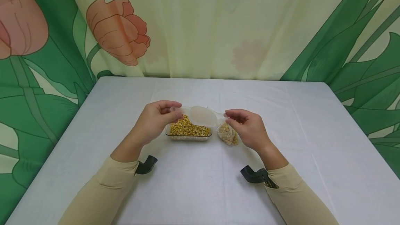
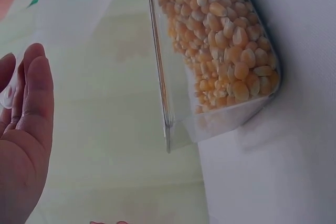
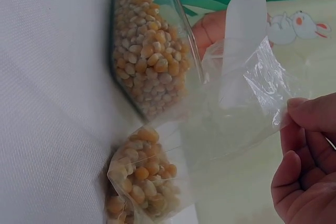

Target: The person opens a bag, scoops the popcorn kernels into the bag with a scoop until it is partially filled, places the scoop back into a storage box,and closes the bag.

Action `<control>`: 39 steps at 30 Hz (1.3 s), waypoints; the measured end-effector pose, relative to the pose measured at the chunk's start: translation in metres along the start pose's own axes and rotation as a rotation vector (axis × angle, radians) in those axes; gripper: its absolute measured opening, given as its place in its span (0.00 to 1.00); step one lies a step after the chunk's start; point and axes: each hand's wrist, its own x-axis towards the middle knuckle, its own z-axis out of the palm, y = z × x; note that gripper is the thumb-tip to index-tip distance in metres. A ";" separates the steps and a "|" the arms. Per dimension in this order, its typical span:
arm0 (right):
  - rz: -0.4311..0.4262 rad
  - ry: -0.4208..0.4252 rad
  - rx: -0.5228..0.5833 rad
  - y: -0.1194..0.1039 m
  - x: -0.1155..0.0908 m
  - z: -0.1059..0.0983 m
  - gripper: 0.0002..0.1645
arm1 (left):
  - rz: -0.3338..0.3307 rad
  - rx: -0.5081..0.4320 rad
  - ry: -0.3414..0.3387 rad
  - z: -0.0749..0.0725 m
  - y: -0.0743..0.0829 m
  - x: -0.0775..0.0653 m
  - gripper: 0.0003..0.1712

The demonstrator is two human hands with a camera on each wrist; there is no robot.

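Note:
My left hand [image 1: 157, 118] pinches the handle of a translucent white scoop [image 1: 202, 116], its bowl above the clear rectangular container [image 1: 189, 138]. Dried corn kernels [image 2: 231, 40] fill much of that container. Just right of it, a clear plastic bag [image 3: 210, 135] stands with some kernels [image 3: 144, 171] in its bottom. Thumb and finger of my right hand [image 1: 245, 126] pinch the bag's upper edge. In the right wrist view the scoop's bowl overlaps the bag's mouth; whether it is inside, I cannot tell. The left wrist view shows the scoop only faintly.
A white cloth covers the table [image 1: 200, 183]. Behind it hangs a curtain [image 1: 200, 27] with printed flowers and leaves. Black curved mounts sit at the left wrist [image 1: 147, 165] and right wrist [image 1: 254, 175].

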 end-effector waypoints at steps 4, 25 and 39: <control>0.000 0.000 -0.007 0.000 0.000 0.000 0.14 | 0.001 0.002 -0.004 -0.002 -0.002 0.000 0.17; -0.002 -0.004 -0.018 -0.002 0.001 -0.001 0.14 | -0.041 0.245 0.051 -0.061 0.001 -0.016 0.23; 0.004 -0.008 -0.016 -0.002 0.001 -0.001 0.14 | -0.098 0.551 0.075 -0.061 0.008 -0.020 0.22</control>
